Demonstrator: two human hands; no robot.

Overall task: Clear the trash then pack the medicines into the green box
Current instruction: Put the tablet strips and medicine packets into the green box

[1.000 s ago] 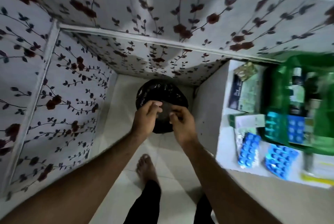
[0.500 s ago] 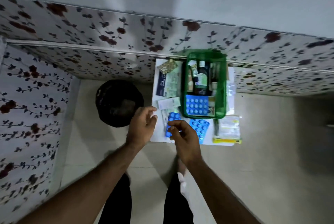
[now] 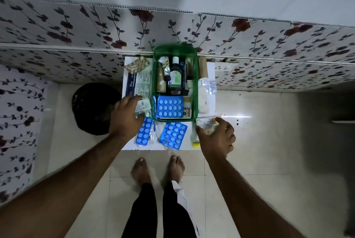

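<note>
Both hands have spread apart since half a second ago, when they hovered together near the front edge of the desk (image 3: 210, 68); the view now looks straight down on the green box (image 3: 156, 76).

Nearest to the person, in front of the green box, two blue blister packs lie loose on the desk: one (image 3: 143, 131) to the front-left, and a bigger one (image 3: 173, 135) directly in front, tilted. To the front-right of the box, the right hand (image 3: 216, 138) has its fingers curled over a clear packet with yellow print (image 3: 206, 125); I cannot tell if the grip is already closed or only resting on it. To the left of the box, the left hand (image 3: 125, 117) is spread open and lies over a small white leaflet and foil strips (image 3: 143, 106), pressing and not gripping.

The green box itself already holds a blue blister pack (image 3: 170, 107) at its front, and bottles and tubes behind it. Further left of the box, on the floor, stands the black trash bin (image 3: 92, 107).

The risks, in my judgement: the clear packet lies at the edge of the desk, so a loose pinch could let it slide down to the floor. The left hand could sweep thin strips off the left edge into the bin, mixing medicine with trash. The box is also quite full, so flat packs pushed in carelessly may bend or knock over a bottle.
</note>
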